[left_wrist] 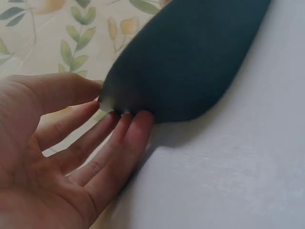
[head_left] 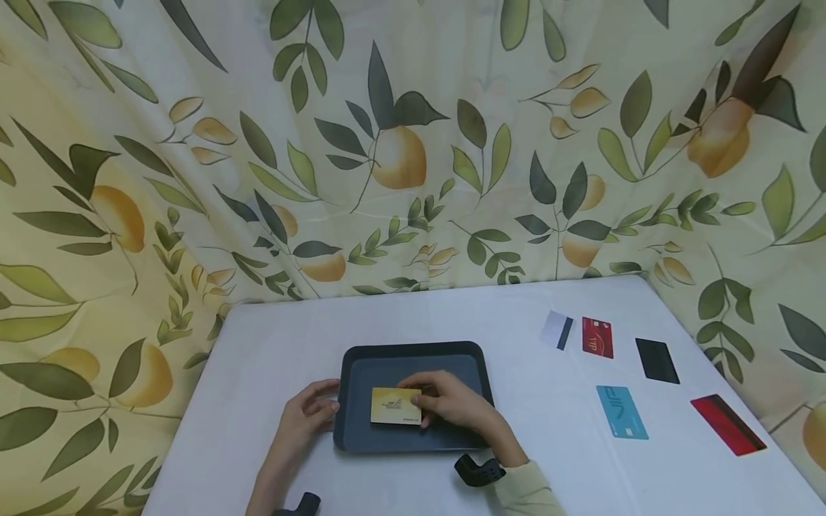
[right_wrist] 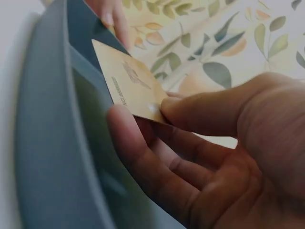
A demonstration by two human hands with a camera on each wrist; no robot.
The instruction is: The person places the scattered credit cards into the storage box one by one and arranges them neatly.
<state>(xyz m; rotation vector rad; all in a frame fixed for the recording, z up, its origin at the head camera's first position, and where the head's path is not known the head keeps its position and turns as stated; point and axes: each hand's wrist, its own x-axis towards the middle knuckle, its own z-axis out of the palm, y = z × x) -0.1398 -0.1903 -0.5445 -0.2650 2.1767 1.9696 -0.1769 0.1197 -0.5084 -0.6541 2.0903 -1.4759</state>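
Observation:
My right hand (head_left: 454,401) pinches a yellow card (head_left: 392,406) by its right edge, between thumb and fingers, above the dark blue-grey tray (head_left: 413,443). In the right wrist view the card (right_wrist: 126,81) is tilted, with a dark logo and small print on its face; the thumb lies on top. My left hand (head_left: 308,412) is at the left side of the tray. In the left wrist view, its fingertips (left_wrist: 142,119) touch the tray's outer side (left_wrist: 186,62), the fingers only loosely bent.
Right of the tray lie a white card with a dark stripe (head_left: 556,330), a red card (head_left: 597,337), a black card (head_left: 657,360), a teal card (head_left: 622,412) and a red card with a black stripe (head_left: 728,425). A patterned curtain (head_left: 400,236) hangs behind the white table (head_left: 271,337).

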